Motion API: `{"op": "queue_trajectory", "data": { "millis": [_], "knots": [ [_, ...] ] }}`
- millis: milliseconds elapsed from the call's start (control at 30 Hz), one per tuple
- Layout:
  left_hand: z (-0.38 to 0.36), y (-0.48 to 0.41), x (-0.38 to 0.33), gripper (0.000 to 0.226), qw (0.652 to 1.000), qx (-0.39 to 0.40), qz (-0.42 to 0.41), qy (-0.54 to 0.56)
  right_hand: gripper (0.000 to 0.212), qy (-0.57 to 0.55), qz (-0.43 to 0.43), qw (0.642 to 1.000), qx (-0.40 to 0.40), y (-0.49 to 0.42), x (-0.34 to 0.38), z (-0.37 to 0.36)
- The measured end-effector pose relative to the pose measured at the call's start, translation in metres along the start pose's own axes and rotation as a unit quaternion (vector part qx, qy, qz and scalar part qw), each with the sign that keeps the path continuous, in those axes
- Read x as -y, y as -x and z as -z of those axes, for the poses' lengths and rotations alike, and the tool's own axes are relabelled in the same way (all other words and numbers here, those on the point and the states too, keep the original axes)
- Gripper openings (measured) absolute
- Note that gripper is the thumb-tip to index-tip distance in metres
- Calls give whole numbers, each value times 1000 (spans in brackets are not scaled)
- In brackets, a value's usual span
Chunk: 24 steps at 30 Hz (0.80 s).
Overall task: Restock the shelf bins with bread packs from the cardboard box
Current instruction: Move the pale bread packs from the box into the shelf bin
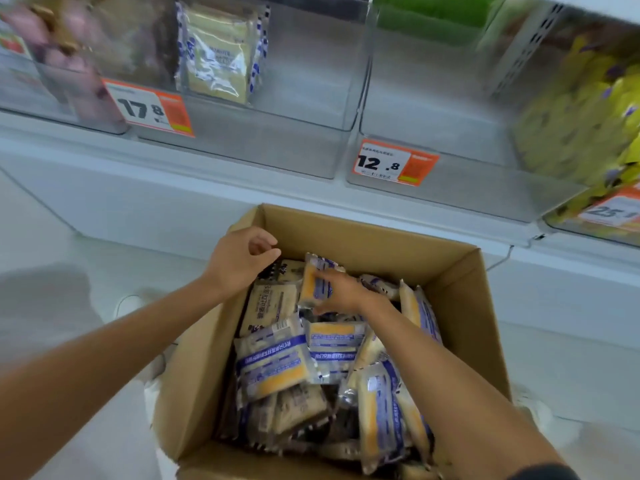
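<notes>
While the right hand (pixel 343 294) grips a bread pack (pixel 311 280), thumb beneath and fingers over it, inside the cardboard box (pixel 381 240), the left hand (pixel 240 259) hovers above the box's far left corner, loosely curled, holding nothing.

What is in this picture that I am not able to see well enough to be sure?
Head view:
1. Box floor: covered by loose packs.
2. Back of the gripped pack: turned away; the right hand covers part.
3. Far-right tag: blurred, cut by the frame edge; digits after 25 unreadable.
4. Goods in the far-left bin: motion blur.
</notes>
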<state>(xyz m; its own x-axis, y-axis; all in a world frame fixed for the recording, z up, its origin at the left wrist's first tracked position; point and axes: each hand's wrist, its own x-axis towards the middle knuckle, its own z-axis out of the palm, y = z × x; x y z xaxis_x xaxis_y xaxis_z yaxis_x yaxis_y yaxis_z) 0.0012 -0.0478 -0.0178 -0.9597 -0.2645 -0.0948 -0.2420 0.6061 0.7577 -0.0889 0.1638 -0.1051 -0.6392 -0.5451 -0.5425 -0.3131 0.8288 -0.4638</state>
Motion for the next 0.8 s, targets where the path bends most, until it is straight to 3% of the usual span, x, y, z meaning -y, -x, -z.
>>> {"op": "queue_trajectory", "data": {
  "millis": [100,267,333,400,467,500,600,700,733,800],
  "knots": [
    [-3,1,-7,13,1000,17,-2,22,70,-30,14,999,-19,-13,-6,-3],
    [-9,-2,-20,32,995,51,52,73,22,-249,44,963,-94,21,1,44],
    [-14,-1,-31,56,988,88,97,80,19,-413,26,903,-113,46,10,66],
    [-20,3,-44,72,968,140,148,149,24,-563,9,818,-114,65,17,81],
    [-25,8,-53,55,919,188,192,288,27,-611,12,787,-90,83,24,89],
    [-26,9,-54,45,900,199,203,331,29,-607,20,791,-75,90,26,90],
    [-28,11,-51,35,883,196,211,370,34,-552,17,830,-84,100,23,83],
    [-26,18,-52,34,863,247,197,393,28,-550,19,830,-97,101,14,71],
    [-25,20,-52,34,872,250,190,376,30,-548,25,831,-87,100,13,67],
    [-23,18,-50,32,903,184,193,337,39,-506,23,860,-65,99,13,59]
  ]
}}
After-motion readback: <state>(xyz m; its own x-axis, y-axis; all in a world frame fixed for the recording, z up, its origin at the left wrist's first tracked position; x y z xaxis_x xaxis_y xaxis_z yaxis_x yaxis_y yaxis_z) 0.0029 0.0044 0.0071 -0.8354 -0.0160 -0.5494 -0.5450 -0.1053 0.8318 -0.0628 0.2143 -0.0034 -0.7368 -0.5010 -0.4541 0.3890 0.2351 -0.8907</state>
